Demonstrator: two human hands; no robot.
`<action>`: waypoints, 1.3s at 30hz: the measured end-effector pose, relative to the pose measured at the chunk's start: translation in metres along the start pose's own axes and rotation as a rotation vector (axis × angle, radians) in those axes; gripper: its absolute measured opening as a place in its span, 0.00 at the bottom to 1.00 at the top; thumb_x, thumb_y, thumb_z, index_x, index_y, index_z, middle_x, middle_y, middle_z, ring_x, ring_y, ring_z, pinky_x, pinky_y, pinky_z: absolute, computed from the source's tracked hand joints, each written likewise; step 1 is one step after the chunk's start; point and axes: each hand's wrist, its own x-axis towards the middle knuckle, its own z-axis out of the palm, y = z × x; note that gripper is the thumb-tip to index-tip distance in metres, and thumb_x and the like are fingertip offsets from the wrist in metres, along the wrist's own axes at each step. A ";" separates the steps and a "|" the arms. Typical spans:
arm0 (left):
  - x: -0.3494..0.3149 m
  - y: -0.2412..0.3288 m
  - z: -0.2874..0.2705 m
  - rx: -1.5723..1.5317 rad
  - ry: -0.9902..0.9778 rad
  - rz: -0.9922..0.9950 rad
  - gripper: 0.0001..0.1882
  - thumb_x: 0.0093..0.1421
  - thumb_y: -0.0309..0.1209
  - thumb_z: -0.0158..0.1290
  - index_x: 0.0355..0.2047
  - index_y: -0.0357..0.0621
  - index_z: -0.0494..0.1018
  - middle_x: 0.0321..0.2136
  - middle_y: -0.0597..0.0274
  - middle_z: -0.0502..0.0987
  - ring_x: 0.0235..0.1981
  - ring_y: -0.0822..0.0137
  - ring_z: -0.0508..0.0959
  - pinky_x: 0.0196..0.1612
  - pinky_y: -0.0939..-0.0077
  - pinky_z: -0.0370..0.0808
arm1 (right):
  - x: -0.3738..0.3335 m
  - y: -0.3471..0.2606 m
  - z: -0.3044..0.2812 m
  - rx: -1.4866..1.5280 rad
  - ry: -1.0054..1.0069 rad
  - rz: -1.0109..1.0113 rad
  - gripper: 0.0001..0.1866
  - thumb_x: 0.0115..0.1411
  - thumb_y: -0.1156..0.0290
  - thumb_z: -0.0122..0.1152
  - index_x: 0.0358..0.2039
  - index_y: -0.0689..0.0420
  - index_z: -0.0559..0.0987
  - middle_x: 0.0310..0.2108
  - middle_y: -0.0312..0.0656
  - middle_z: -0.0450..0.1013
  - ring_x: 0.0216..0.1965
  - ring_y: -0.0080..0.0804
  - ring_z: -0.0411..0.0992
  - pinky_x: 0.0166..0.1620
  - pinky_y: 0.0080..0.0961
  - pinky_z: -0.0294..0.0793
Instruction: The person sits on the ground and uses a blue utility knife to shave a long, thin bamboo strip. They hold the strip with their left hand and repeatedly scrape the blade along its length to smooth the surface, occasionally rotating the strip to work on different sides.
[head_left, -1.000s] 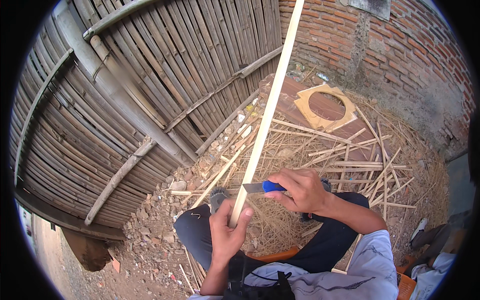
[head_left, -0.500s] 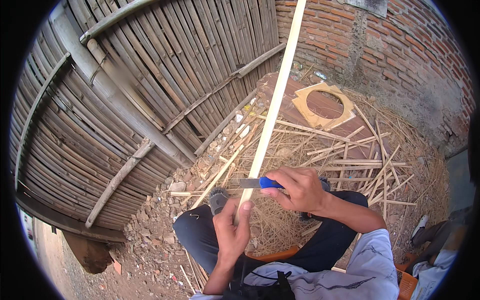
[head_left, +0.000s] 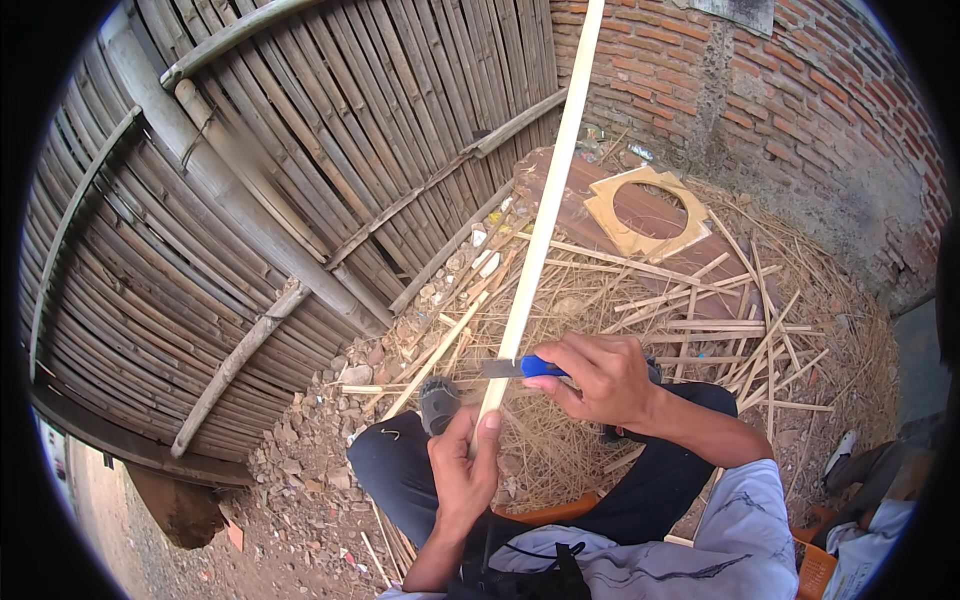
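A long, pale bamboo strip (head_left: 545, 215) slants up and away from me, its near end between my knees. My left hand (head_left: 466, 470) grips that near end, thumb along its top face. In my right hand (head_left: 605, 378) is a knife by its blue handle (head_left: 541, 367). The knife's flat grey blade (head_left: 497, 369) lies across the strip, just beyond my left thumb. Whether the edge bites into the strip is too small to tell.
Loose bamboo strips (head_left: 715, 325) and shavings litter the ground ahead and to the right. A yellowish board with a round hole (head_left: 604, 212) rests on a brown panel (head_left: 570, 180). A bamboo fence (head_left: 330, 130) stands left, a brick wall (head_left: 820, 110) ahead right. Another person's leg (head_left: 860, 470) shows at right.
The far part of the bamboo strip has swung slightly left. My left hand sits a little lower; the knife stays almost in place across the strip.
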 end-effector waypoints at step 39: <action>-0.051 -0.044 -0.062 0.117 -0.273 -0.201 0.19 0.77 0.37 0.56 0.28 0.38 0.76 0.14 0.71 0.68 0.18 0.81 0.63 0.22 0.74 0.59 | 0.005 0.187 -0.045 -0.192 0.338 0.518 0.19 0.73 0.53 0.64 0.45 0.57 0.86 0.26 0.46 0.80 0.27 0.40 0.78 0.33 0.35 0.73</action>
